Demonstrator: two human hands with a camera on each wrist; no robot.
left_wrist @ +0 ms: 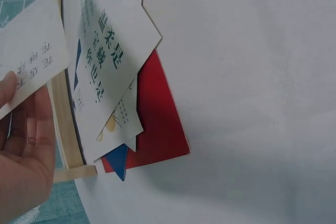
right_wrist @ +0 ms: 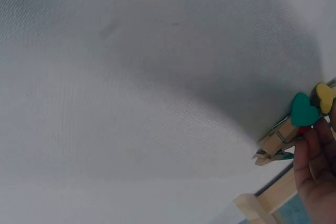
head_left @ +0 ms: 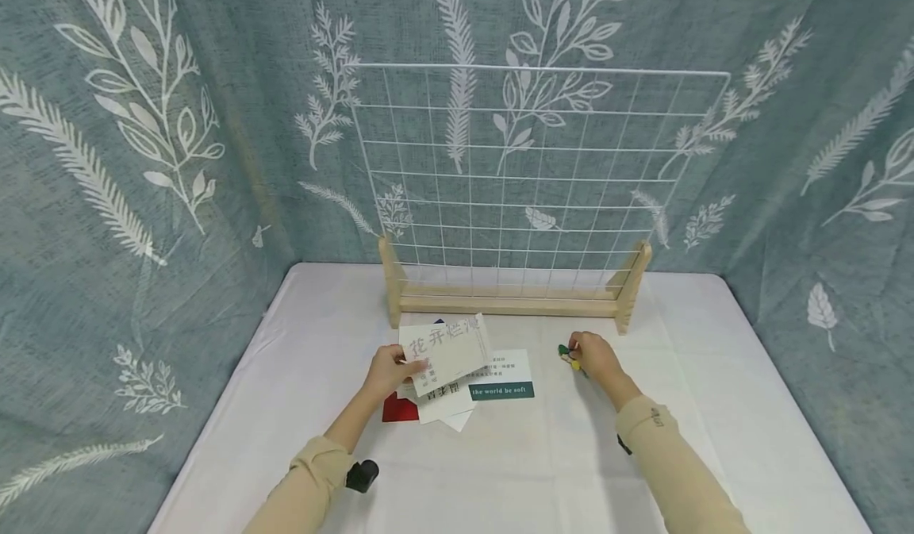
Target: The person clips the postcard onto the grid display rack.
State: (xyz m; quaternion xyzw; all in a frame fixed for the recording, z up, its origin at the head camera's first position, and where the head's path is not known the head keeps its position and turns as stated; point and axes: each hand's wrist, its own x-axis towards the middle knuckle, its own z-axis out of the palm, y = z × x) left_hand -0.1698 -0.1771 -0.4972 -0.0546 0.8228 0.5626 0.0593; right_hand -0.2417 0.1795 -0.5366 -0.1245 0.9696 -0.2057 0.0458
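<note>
My left hand (head_left: 391, 374) pinches a cream card (head_left: 446, 351) printed with Chinese characters, thumb on its face and fingers behind. It is raised above a loose stack of cards, including a red card (left_wrist: 160, 116) and a white card with green lettering (left_wrist: 113, 51). Beside them lies a white card with a green band (head_left: 502, 374). On the right, my right hand (head_left: 598, 362) reaches down with bent fingers to a small cluster of wooden clothespins (right_wrist: 278, 139) bearing a green heart (right_wrist: 303, 110) and a yellow heart (right_wrist: 325, 98). I cannot tell whether the fingertips grip one.
A white wire grid (head_left: 543, 177) stands upright in a wooden base (head_left: 507, 305) at the back of the white table (head_left: 528, 470). Blue-green curtains (head_left: 236, 121) with white leaf patterns surround the table. A black wrist device (head_left: 362, 476) hangs near the left sleeve.
</note>
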